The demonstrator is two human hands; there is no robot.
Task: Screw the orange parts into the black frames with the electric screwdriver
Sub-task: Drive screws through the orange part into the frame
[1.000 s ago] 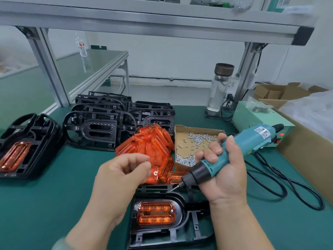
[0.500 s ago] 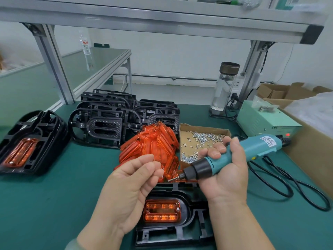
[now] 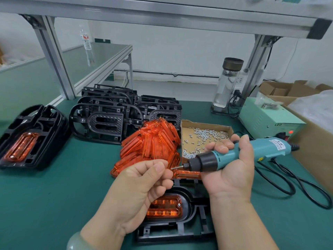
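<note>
Both hands meet at mid-frame: the left hand (image 3: 144, 186), fingers curled, pinches the tip of the bit (image 3: 177, 167) between thumb and forefinger, and whether a screw sits there cannot be told. The right hand (image 3: 232, 170) is wrapped round the electric screwdriver (image 3: 234, 154), which lies nearly level and points left. One second ago the tool sloped down and the hands were apart; half a second ago a small gap remained; that gap is now closed. Directly below the hands, at lower centre, lies the black frame (image 3: 180, 230) with an orange part (image 3: 165, 208) seated in it, a screw head showing at its right end. The left hand covers that part's left end, and the right wrist covers the frame's right side. Just above the hands sits the pile of orange parts (image 3: 153, 147), with the cardboard tray of screws (image 3: 207, 134) touching it on the right. Stacked black frames (image 3: 108, 114) stand behind the pile. At far left lies a fitted frame (image 3: 34, 136). At right are a pale green power unit (image 3: 268, 120), its red lamp lit, and a black cable (image 3: 288, 179) looped on the green mat (image 3: 54, 186).
</note>
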